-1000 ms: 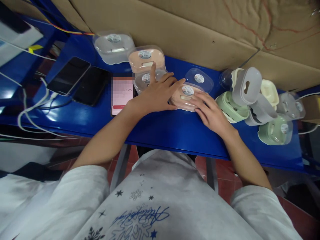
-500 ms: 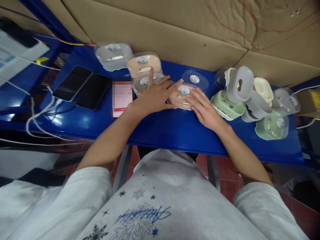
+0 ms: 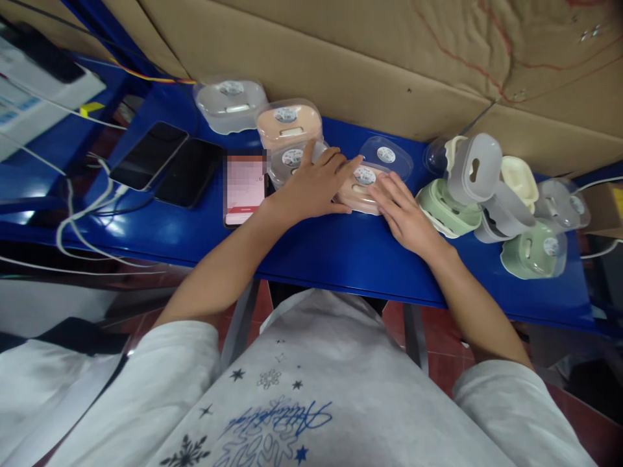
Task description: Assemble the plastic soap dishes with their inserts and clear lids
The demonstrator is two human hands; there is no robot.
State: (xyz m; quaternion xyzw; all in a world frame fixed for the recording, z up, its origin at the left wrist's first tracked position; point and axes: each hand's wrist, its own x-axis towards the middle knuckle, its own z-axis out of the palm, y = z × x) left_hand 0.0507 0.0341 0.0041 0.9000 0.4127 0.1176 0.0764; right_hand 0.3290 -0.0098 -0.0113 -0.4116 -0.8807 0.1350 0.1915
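L hand (image 3: 318, 185) palm down, fingers spread wide; thumb & index straddle the L end of a peach lidded storage box (image 3: 357, 201). R hand (image 3: 409, 217) lies on the same box's R end, fingers nearly straight & close together, tips on the lid. So the box sits on the blue table (image 3: 335, 253) btwn both sets of fingers (round sticker & pale handle show in the gap). Can't tell how hard either hand presses.

Under/beside the L outer fingers: a grey lidded box (image 3: 282, 174), partly covered. Just beyond those fingertips, a 2nd peach box (image 3: 289, 137); farther off to their L, a whitish lidded box (image 3: 228, 120). Loose-looking clear lid (image 3: 386, 155) w/ sticker just past the R fingertips.

L of the L wrist: phone w/ pink screen (image 3: 246, 188), then two dark phones, one w/ a white cable (image 3: 104, 194).

R of the R fingers: green box (image 3: 450, 211), then grey box parts (image 3: 474, 168) stacked at a tilt, cream tray (image 3: 520, 181), grey clear-lidded box (image 3: 559, 207) & green clear-lidded box (image 3: 528, 253).
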